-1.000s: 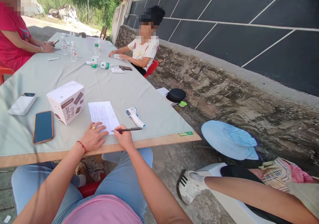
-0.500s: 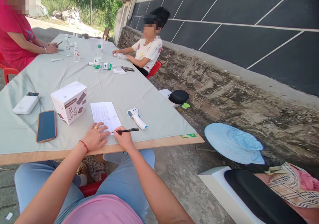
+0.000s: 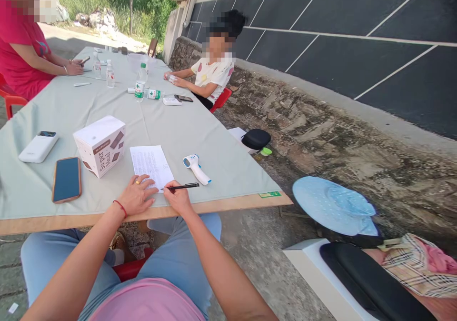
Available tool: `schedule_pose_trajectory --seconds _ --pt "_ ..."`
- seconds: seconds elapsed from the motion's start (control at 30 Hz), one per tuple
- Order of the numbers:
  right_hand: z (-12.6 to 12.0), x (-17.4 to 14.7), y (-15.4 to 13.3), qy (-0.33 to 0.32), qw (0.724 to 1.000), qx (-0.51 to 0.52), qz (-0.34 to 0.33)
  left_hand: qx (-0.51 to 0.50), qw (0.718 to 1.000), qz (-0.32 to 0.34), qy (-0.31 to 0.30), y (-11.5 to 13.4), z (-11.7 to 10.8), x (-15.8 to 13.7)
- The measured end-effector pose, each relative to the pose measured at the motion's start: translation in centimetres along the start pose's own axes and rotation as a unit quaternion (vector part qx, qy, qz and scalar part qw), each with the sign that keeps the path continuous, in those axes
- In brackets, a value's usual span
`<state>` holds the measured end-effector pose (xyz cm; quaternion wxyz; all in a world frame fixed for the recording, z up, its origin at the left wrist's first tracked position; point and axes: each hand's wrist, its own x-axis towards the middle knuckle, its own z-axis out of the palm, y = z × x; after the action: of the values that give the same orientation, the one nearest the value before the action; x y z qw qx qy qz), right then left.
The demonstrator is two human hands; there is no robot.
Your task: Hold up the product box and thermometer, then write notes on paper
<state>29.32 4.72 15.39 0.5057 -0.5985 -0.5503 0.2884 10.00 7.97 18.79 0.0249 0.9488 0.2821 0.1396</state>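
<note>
A sheet of paper (image 3: 149, 163) with rows of handwriting lies near the table's front edge. Flat across its lower left part rests my left hand (image 3: 138, 196), fingers spread, a ring and a red wrist cord on it. My right hand (image 3: 177, 198) grips a black pen (image 3: 183, 186), its tip at the sheet's lower edge. Right of the paper lies a white infrared thermometer (image 3: 197, 169). To the left stand a white box (image 3: 101, 145) marked "Super Meal", a phone in a brown case (image 3: 66, 179) and a white power bank (image 3: 39, 147).
Farther along the cloth-covered table (image 3: 200, 130) are water bottles (image 3: 141, 84), a white device (image 3: 172, 101) and another phone (image 3: 183, 98). One person (image 3: 28, 54) sits at left with a phone, another (image 3: 214, 75) at right. A blue hat (image 3: 332, 204) and black case (image 3: 371, 273) are at lower right.
Both my hands stay in nearly the same place, the pen still on the paper. The person at right has shifted the clear bottle in their hands slightly.
</note>
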Motion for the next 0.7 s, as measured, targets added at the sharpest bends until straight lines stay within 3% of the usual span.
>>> schedule_pose_trajectory --seconds 0.7 --pt "-0.16 0.0 -0.24 -0.005 1.0 -0.01 0.008 0.001 1.0 0.002 0.001 0.08 -0.17 0.03"
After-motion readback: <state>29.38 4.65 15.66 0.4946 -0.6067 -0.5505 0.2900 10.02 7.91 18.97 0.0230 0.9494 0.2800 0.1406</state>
